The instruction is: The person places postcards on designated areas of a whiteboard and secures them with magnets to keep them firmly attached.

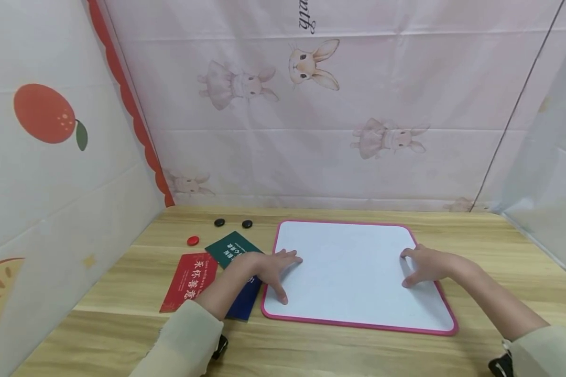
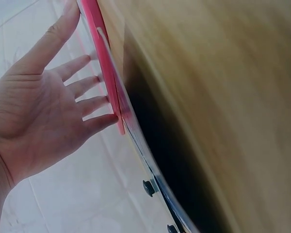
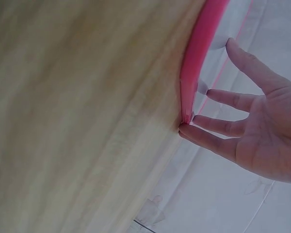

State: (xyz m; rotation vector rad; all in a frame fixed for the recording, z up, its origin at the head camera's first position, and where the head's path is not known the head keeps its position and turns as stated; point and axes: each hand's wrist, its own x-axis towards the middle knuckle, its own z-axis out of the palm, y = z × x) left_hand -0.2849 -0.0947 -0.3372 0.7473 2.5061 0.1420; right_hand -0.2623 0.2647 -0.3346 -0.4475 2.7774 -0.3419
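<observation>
A whiteboard (image 1: pixel 349 272) with a pink frame lies flat on the wooden table. At its left edge is my left hand (image 1: pixel 274 269), fingers spread and fingertips touching the white surface. In the left wrist view the palm of the left hand (image 2: pixel 39 107) shows, its fingers fairly straight along the pink frame (image 2: pixel 104 63). Over the board's right side, my right hand (image 1: pixel 426 264) touches down with thumb and fingertips. The right wrist view has the right hand (image 3: pixel 266 121) with fingers apart, one fingertip right at the pink frame's corner (image 3: pixel 186 97). Neither hand grips anything.
Left of the board lie a red card (image 1: pixel 188 280), a green card (image 1: pixel 231 247) and a dark blue card (image 1: pixel 242 303), partly covered by my left arm. Behind them are a red round magnet (image 1: pixel 193 240) and two black ones (image 1: pixel 219 222). Printed cloth (image 1: pixel 273 173) hangs around the table.
</observation>
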